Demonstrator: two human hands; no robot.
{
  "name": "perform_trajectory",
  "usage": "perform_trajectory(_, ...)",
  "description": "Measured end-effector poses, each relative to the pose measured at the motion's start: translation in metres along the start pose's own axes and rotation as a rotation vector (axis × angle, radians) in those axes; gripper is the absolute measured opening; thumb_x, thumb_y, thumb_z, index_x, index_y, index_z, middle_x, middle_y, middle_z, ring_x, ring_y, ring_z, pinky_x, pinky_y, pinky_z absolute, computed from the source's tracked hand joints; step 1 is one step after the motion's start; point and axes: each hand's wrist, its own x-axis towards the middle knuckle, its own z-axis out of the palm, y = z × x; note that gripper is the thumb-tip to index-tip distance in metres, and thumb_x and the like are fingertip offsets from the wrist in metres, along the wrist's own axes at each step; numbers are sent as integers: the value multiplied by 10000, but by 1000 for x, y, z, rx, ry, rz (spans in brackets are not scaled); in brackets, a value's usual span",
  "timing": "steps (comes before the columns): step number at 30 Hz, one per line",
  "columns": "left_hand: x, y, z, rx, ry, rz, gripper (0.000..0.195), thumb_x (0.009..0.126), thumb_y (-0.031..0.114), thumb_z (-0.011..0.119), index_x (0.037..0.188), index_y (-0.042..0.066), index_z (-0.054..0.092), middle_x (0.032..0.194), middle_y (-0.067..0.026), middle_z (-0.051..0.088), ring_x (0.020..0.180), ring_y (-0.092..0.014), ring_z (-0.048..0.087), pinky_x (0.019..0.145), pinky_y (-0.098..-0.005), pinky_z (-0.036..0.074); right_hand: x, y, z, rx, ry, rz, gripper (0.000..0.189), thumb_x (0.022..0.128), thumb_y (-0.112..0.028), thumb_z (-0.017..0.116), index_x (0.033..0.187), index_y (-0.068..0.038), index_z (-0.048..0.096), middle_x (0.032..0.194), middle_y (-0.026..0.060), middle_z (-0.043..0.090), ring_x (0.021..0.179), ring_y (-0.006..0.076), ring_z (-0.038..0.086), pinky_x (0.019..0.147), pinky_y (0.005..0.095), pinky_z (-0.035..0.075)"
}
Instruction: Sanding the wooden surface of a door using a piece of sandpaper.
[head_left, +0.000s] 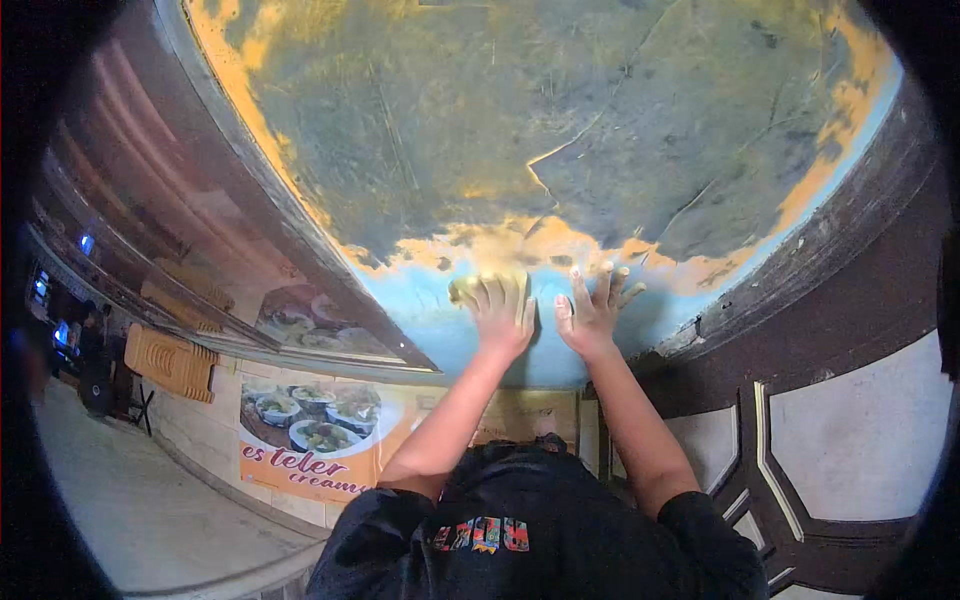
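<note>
My left hand lies palm down on the near, pale blue end of a worn tabletop. A small yellowish-brown lump shows at the outer edge of its fingers; what it is, and whether more of it lies under the hand, I cannot tell. To the right, a short gap away, my right hand is spread with its fingers apart and nothing visible in it. Pale, dusty-looking residue covers the fingers of both hands. Dark grey wear, scratches and orange-yellow patches mark the tabletop beyond my fingertips.
A glass-fronted case runs along the left. Below it, a food poster bearing writing hangs on a tiled wall, near stacked tan plastic stools. Dark brown panelling with pale insets stands on the right.
</note>
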Motion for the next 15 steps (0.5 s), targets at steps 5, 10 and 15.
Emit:
perform_trajectory(5, 13, -16, 8, -15, 730, 319, 716, 955, 358, 587, 1518, -26, 367, 1581, -356, 224, 1443, -635, 129, 1118, -784, 40, -8, -5, -3, 36, -36, -8, 591, 909, -380, 676, 1467, -257, 525, 1707, 132, 153, 1576, 406, 57, 1125, 779, -87)
perform_trajectory(10, 40, 25, -73, 91, 891, 391, 701, 944, 360, 587, 1514, 2, 392, 1607, -320, 237, 1453, -622, 162, 1131, -765, 70, 9, -4, -9, 60, 10, 45, 573, 936, -372, 633, 1468, -194, 519, 1688, 199, 164, 1550, 485, 82, 1119, 782, -73)
perform_trajectory(15, -31, -47, 67, 55, 407, 238, 710, 944, 399, 597, 1443, -69, 407, 1489, -364, 342, 1369, -642, 268, 1075, -804, 148, 20, -8, -12, 89, 38, 18, 591, 949, -377, 616, 1496, -191, 497, 1687, 202, 167, 1552, 485, 62, 1117, 775, -93)
